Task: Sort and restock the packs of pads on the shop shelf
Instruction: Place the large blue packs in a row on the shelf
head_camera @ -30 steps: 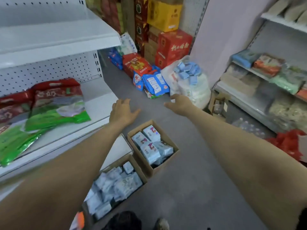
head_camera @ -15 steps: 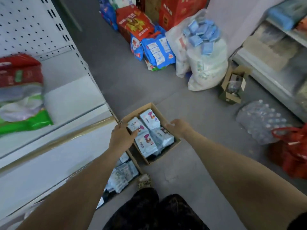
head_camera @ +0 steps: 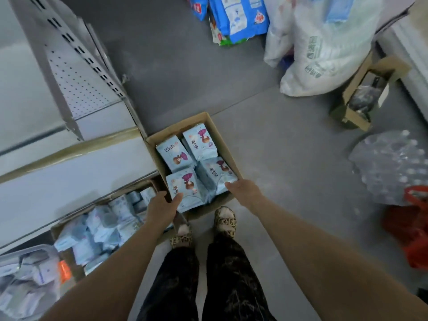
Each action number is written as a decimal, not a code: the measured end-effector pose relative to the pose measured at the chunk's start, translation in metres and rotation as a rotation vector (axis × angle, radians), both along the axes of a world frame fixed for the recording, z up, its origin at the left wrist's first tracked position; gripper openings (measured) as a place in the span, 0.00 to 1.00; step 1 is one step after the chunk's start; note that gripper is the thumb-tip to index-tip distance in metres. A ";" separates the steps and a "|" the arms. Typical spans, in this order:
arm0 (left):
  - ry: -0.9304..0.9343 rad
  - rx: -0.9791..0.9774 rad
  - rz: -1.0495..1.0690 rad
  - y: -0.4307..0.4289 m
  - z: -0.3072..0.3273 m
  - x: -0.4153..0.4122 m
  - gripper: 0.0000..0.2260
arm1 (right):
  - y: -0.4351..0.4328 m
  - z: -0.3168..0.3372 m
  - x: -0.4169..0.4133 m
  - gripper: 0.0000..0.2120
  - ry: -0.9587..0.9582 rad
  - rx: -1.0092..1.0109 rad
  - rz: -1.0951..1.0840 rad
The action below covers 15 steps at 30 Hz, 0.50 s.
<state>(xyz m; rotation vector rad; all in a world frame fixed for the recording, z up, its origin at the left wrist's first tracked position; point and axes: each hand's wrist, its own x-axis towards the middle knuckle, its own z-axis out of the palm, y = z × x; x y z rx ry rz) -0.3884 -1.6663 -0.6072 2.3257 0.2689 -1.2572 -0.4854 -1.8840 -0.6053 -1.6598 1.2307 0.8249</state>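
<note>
A small open cardboard box (head_camera: 221, 143) stands on the grey floor at the end of the white shelf (head_camera: 69, 165). It holds several light-blue packs of pads (head_camera: 201, 142) with a cartoon figure on them. My left hand (head_camera: 163, 206) grips the box's near-left corner, with the thumb lying over the nearest pack (head_camera: 186, 185). At the near-right corner, the fingers of my right hand (head_camera: 244, 192) curl over the rim beside another pack (head_camera: 216, 173). A second, larger box of pale-blue packs (head_camera: 102, 218) sits under the shelf's lowest board.
My feet in leopard-print slippers (head_camera: 225, 220) stand just behind the box. A white sack (head_camera: 324, 56) and blue bags (head_camera: 238, 17) lie ahead. At right are a small open carton (head_camera: 361, 98), shrink-wrapped bottles (head_camera: 391, 165) and a red bag (head_camera: 412, 237).
My view has tipped down from the aisle to the floor. Both hands came down from mid-air and back to the small box, taking its two near corners.
</note>
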 end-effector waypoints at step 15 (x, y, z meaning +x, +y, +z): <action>-0.118 0.092 0.484 -0.026 -0.167 -0.045 0.36 | -0.004 -0.199 0.024 0.28 0.126 0.248 -0.565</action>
